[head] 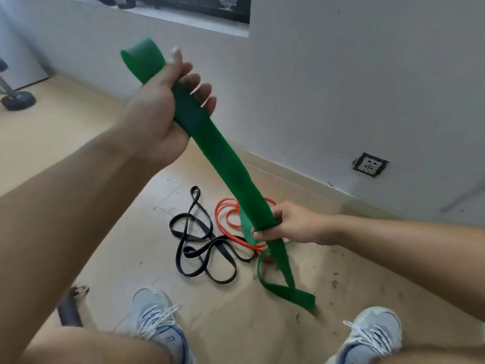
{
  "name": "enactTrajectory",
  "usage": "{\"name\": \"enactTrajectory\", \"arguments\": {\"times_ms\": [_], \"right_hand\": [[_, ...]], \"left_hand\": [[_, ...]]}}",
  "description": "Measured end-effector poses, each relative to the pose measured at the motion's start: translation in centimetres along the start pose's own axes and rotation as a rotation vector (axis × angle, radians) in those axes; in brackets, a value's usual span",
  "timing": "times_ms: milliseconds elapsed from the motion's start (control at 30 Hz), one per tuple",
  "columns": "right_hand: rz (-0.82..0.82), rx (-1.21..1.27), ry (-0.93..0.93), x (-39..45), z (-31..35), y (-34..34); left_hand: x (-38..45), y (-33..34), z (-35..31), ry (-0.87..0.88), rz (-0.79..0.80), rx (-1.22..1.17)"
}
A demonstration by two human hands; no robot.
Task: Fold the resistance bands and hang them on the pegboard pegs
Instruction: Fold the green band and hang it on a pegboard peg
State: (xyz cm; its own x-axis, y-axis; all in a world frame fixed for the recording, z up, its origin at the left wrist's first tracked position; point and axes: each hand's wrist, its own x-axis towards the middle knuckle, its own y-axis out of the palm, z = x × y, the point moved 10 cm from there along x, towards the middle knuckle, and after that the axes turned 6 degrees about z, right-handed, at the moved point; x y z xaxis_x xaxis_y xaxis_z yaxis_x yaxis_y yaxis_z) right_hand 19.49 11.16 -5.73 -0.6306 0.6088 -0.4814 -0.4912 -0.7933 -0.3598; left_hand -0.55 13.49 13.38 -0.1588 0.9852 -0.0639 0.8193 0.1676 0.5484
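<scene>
A wide green resistance band (223,158) stretches diagonally between my hands. My left hand (160,109) grips its upper part, with a folded loop sticking out above the fist. Lower down, my right hand (286,224) pinches the doubled band, and the rest hangs to the floor in a loose loop. A black band (199,248) lies tangled on the floor below. An orange band (231,214) lies coiled beside it, partly behind the green one. No pegboard is in view.
A white wall with a power socket (370,165) runs along the right. A black weight base (18,99) stands at the far left. My two grey shoes (157,316) are at the bottom, with a dark bar (69,308) beside the left one.
</scene>
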Motion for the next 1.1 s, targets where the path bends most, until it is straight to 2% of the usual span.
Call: {"name": "enactTrajectory", "arguments": {"times_ms": [133,200,267,300,367,400,433,467,533,567,633,700,767,833,967,1100], "right_hand": [[-0.030,0.115,-0.043,-0.7,1.5,-1.9],[-0.122,0.107,-0.072,-1.3,2.4,-3.4],[-0.228,-0.019,-0.103,-2.0,3.7,-4.7],[-0.274,-0.084,-0.121,-2.3,4.4,-5.2],[-0.344,-0.172,-0.172,-3.1,5.9,-5.9],[-0.365,-0.194,-0.196,-3.5,6.7,-6.0],[-0.381,-0.204,-0.221,-3.9,7.4,-6.2],[-0.394,-0.206,-0.248,-4.3,8.2,-6.2],[-0.419,-0.202,-0.301,-5.0,9.6,-6.0],[-0.442,-0.210,-0.330,-5.4,10.3,-6.0],[-0.493,-0.227,-0.389,-6.5,11.4,-6.1],[-0.517,-0.189,-0.442,-7.5,12.1,-6.5],[-0.535,-0.152,-0.483,-8.5,12.5,-7.0],[-0.546,-0.142,-0.498,-9.2,12.4,-7.4],[-0.489,-0.150,-0.483,-9.5,11.2,-7.2],[-0.414,-0.240,-0.378,-7.7,7.9,-5.3]], "left_hand": [[2.3,-10.9,0.9,-0.045,-0.308,-0.017],[1.5,-16.3,2.8,-0.187,-0.474,0.185],[0.2,-19.3,4.1,-0.336,-0.587,0.459],[-0.1,-20.0,4.3,-0.366,-0.632,0.569],[-0.8,-19.0,2.8,-0.286,-0.694,0.763],[-0.8,-17.4,2.0,-0.198,-0.651,0.851],[-0.4,-14.9,1.6,-0.107,-0.521,0.935],[-0.1,-11.8,2.5,-0.078,-0.307,0.979],[-1.4,-5.7,6.9,-0.233,0.202,0.972],[-2.7,-3.2,9.1,-0.334,0.402,0.992],[-4.8,0.4,11.9,-0.397,0.656,1.062],[-5.3,3.1,12.3,-0.264,0.698,1.142],[-5.1,5.1,11.0,-0.079,0.621,1.245],[-4.9,6.1,9.3,0.035,0.524,1.388],[-5.3,6.7,8.4,-0.001,0.544,1.483],[-6.4,8.0,6.6,0.078,0.531,1.275]]}}
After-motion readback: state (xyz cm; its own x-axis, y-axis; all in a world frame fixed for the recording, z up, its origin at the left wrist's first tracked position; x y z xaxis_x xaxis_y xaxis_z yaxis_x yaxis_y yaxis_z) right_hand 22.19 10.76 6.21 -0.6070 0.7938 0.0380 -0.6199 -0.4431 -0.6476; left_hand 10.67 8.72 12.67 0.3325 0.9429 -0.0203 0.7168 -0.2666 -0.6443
